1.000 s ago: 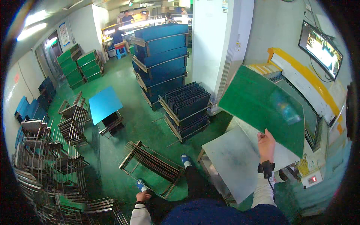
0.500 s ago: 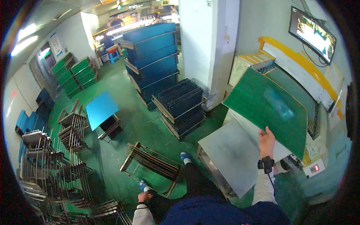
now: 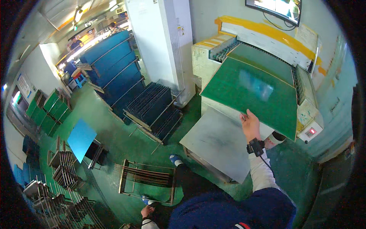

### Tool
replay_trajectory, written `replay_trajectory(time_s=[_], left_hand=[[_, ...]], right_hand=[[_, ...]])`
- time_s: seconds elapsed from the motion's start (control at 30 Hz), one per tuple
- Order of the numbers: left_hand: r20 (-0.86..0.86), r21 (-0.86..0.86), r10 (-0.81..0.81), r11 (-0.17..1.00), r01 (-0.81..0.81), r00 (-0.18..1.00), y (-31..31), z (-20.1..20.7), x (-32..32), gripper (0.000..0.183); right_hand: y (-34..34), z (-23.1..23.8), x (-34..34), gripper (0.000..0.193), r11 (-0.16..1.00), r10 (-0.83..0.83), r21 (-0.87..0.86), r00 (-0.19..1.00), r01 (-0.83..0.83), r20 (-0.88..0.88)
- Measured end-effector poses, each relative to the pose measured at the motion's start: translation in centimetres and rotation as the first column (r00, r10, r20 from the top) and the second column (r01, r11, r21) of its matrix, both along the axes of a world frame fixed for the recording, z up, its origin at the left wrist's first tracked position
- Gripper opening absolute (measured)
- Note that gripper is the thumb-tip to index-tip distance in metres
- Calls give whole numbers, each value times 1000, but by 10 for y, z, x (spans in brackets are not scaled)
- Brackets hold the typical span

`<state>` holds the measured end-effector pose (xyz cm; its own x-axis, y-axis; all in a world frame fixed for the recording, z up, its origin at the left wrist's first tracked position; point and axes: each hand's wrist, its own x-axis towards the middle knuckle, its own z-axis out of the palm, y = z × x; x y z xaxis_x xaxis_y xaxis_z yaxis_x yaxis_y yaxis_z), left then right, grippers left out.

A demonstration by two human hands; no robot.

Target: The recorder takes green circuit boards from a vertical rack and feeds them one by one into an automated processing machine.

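My right hand (image 3: 250, 124), a dark strapped device on its wrist, grips the near edge of a large flat green board (image 3: 252, 90). The board slopes up to the mouth of a white machine (image 3: 209, 57), its far part over the rollers. Another greyish-green panel (image 3: 263, 61) lies beyond it on the machine. Below the board, in front of the machine, is a table with a grey top (image 3: 217, 143). My left hand (image 3: 147, 211) hangs low beside my left leg, fingers curled in and nothing visible in them. Near it on the floor stands a slotted metal rack (image 3: 146, 177).
Tall racks of blue panels (image 3: 112, 68) and a lower rack of dark panels (image 3: 150, 103) stand ahead, beside a white pillar (image 3: 152, 45). A blue sheet (image 3: 82, 139) rests on a stand at left. Empty racks (image 3: 65, 171) crowd the left floor. People sit farther back.
The view has swung right. The green board has moved forward and lower, onto the machine's mouth, with my right hand still at its near edge. My left hand stays low.
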<state>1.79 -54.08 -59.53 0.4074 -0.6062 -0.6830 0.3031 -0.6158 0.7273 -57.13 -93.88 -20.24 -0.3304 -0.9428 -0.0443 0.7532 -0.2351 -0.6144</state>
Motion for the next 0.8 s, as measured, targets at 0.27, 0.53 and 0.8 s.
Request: replay_trajectory(time_s=[0.27,0.53,0.8], left_hand=[[688,386,-640,723,574,343,-22,91,-48,17],[180,-41,-235,968,246,955,-3,38,-27,25],[584,203,-516,840,503,626,-15,44,-36,23]], right_hand=[[-5,-5,-19,12,993,-62,94,997,66,-45],[-17,-19,-12,22,997,-26,65,996,31,-81],[-13,-12,-21,20,998,25,54,998,-22,-62]])
